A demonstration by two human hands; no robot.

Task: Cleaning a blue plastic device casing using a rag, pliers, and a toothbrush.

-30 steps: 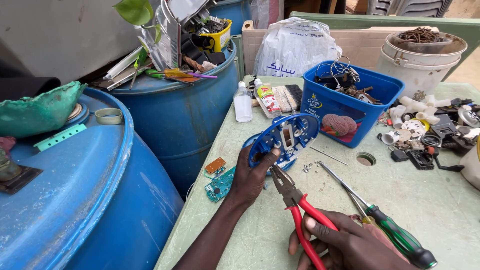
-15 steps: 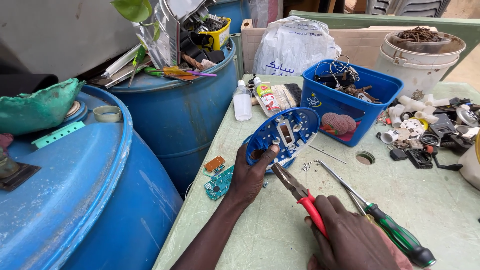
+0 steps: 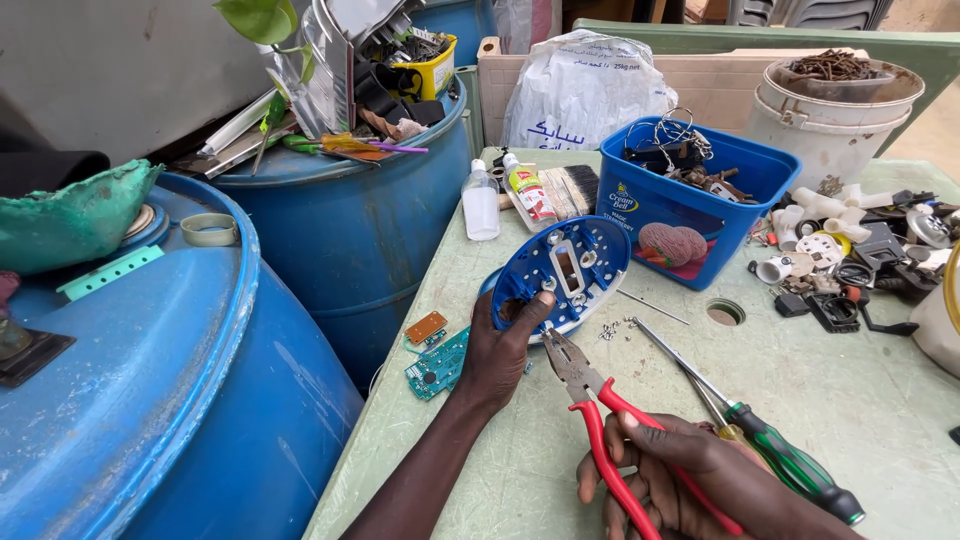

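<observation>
— What does the left hand [image 3: 500, 350] have?

— It grips the lower edge of a blue shell [image 3: 562, 272], thumb over the rim and fingers curled underneath, tilting the shell up off the worktop [image 3: 880, 420] so its inner face shows. That face has a pale slot in the middle and several small posts.

— And the right hand [image 3: 690, 480]?

— Closed around the red handles of the pliers [image 3: 600, 420]. The jaws stand slightly parted, their tips just below the shell's lower edge, near the left thumb.

— Is anything lying close by?

— A green-handled screwdriver [image 3: 760, 440] lies on the worktop just beside the right hand, its shaft running up toward the shell. A small scatter of screws [image 3: 608, 329] sits near the shaft's tip. Left of the left wrist there's a green circuit board [image 3: 437, 364] with a smaller orange one [image 3: 427, 327] above it.

— Behind the shell?

— A blue tub [image 3: 700, 200] of wires and parts, two small bottles [image 3: 500, 200], and a brush [image 3: 570, 188]. Blue barrels [image 3: 340, 230] stand to the left of the worktop.
</observation>
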